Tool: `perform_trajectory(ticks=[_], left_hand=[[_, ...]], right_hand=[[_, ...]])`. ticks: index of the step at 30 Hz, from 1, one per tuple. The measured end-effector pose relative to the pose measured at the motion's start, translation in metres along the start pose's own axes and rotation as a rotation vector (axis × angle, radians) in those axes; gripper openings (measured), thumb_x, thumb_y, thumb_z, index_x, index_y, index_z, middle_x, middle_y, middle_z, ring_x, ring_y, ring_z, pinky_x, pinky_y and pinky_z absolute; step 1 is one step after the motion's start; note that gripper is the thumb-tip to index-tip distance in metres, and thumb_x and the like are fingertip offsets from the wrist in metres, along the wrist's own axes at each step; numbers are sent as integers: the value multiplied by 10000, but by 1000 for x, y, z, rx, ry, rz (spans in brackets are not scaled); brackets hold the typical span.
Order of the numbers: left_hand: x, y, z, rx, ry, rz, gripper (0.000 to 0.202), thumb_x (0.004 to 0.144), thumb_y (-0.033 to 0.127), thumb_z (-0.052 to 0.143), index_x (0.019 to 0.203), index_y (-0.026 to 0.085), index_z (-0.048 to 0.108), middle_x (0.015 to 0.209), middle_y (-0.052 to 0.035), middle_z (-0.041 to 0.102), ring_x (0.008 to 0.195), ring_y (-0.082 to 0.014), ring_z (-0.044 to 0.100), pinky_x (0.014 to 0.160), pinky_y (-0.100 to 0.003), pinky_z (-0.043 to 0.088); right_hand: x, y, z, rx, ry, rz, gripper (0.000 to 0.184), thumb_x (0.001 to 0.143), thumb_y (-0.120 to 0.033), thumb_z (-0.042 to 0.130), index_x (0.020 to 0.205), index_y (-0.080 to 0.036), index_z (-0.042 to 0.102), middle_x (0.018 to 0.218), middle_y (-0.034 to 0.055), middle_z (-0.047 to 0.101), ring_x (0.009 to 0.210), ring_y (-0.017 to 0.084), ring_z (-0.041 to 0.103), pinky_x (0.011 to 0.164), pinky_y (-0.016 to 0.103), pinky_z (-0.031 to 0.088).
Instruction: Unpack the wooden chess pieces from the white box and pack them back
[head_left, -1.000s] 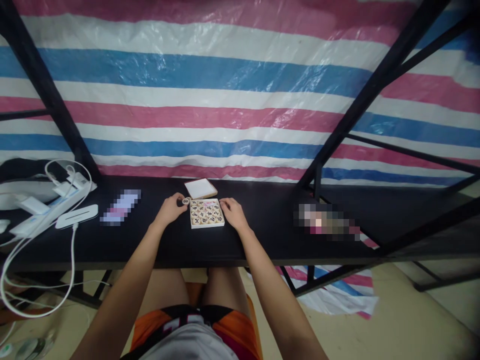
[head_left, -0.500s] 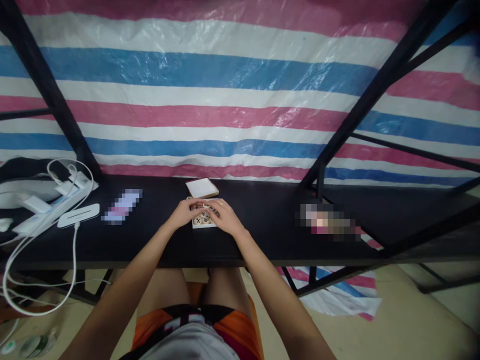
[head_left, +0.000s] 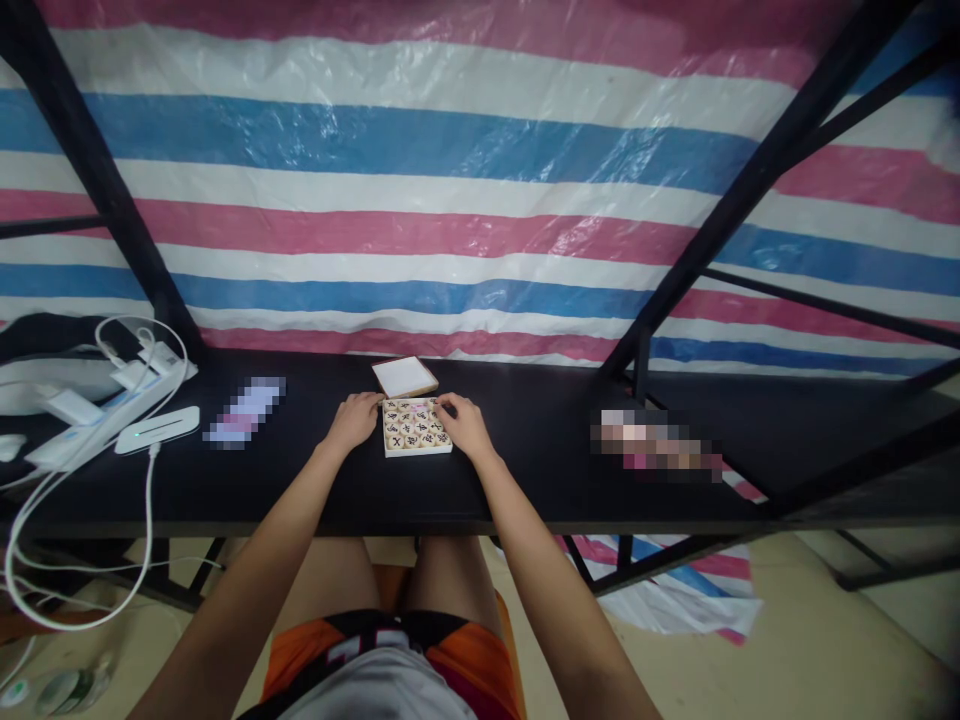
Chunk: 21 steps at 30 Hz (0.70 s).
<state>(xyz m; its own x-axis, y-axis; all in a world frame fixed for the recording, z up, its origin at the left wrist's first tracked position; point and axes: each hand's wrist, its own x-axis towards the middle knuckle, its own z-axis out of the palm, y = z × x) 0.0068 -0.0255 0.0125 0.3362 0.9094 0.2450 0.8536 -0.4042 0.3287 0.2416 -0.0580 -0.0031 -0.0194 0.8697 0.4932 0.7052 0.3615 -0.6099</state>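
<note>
A white box [head_left: 418, 451] stands on the black desk in front of me, filled with rows of round xiangqi pieces [head_left: 407, 427] that carry dark characters. One or two near its far side look pinkish-red. My left hand [head_left: 355, 420] lies beside the box's far left corner, fingers stretched forward and loosely apart, with nothing visible in it. At the opposite side, my right hand [head_left: 466, 424] has its fingers bent over the far right corner, fingertips at the pieces there. What those fingertips grip, if anything, is hidden. Just behind the box lies its lid [head_left: 405, 376], pale inside face up.
On the black desk [head_left: 540, 440], a blurred-out phone-like object [head_left: 245, 412] lies left, near a white device [head_left: 157, 431] with a cable and a power strip [head_left: 120, 405]. A blurred item [head_left: 652, 440] lies right. Black metal posts [head_left: 637, 345] and striped sheeting [head_left: 420, 230] stand behind.
Both hands have moved apart from over the box: the left to its left side, the right to its right edge. The rows of xiangqi pieces are now uncovered.
</note>
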Motion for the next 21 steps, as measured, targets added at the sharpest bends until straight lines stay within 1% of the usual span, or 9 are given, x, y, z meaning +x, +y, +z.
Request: perform_trajectory(ticks=[4,7,12,16,19,21], left_hand=[[-2,4,-4,25,-19,-12,405,887,207,384,1241,224,581,1289,-69,574,1143,-289,507,936,-427,414],[-2,3,-4,39,-14,-14,381,877,227,424,1221,214,588,1237,-84,599,1106,-283,523,918,-407,418],[-2,-1,-5,69,28,-38,255,859,246,484,1057,204,639,1071,-91,649,984,-265,558,833,-363,435],[-3,-1,-7,96,49,-71,182,857,255,502,968,206,637,967,-93,647,931,-258,567,791,-348,431],[-3,0,-8,37,70,-98,153,839,250,531,936,204,640,942,-82,639,911,-243,571,796,-339,433],[-3,1,-9,-77,120,-76,147,834,256,541,922,201,647,932,-69,640,904,-224,577,817,-330,439]], right_hand=[[-2,-5,-4,-43,-42,-92,235,892,-282,472,926,-217,696,1003,54,697,947,200,592,907,343,416],[-2,-7,-4,-33,-69,-111,268,909,-315,465,919,-222,716,1039,52,694,996,196,588,934,345,408],[-2,-9,-4,-8,-125,-130,317,929,-373,441,914,-239,728,1070,34,693,1026,198,584,951,352,401],[-3,-10,-4,-6,-152,-138,338,942,-386,412,945,-250,722,1085,24,691,1035,203,581,951,355,400],[-3,-12,-6,-13,-151,-145,347,948,-390,397,983,-245,710,1097,35,683,1054,205,566,958,363,397],[-4,-15,-8,-19,-119,-144,337,945,-386,402,1016,-235,695,1084,49,678,1050,206,558,958,369,398]])
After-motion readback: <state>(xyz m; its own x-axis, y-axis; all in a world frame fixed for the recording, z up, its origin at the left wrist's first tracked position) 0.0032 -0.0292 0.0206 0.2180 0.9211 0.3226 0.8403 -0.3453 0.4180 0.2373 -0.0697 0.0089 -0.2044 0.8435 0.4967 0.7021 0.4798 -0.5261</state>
